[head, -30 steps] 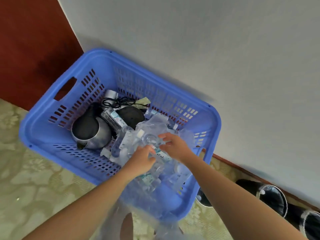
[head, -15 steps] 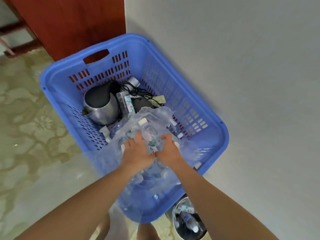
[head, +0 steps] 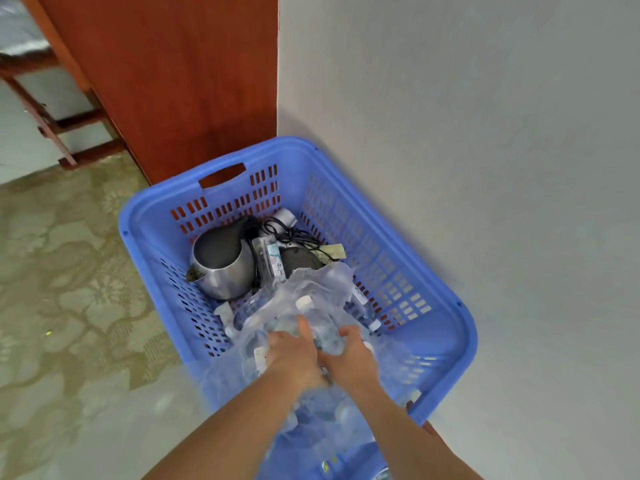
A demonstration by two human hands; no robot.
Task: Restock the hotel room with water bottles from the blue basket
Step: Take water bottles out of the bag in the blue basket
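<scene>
we are early on: our left hand (head: 292,355) and right hand (head: 349,355) curl around one water bottle (head: 317,327) in clear plastic wrap (head: 322,282). it sits at the near end of the blue basket (head: 145,268), so carrying and placing are all left.

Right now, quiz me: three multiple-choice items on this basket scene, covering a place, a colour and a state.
1. Where does the kettle lie?
A. In the basket's far end
B. On the floor
C. On a shelf

2. What colour is the basket?
A. Green
B. Blue
C. White

3. What are both hands doing?
A. Hanging free
B. Lifting the kettle
C. Reaching into the plastic wrap of bottles

Key: 1 A, it sits near the handle cutout; 2 B, its walls are blue; 3 C, left hand and right hand meet around a bottle.
</scene>
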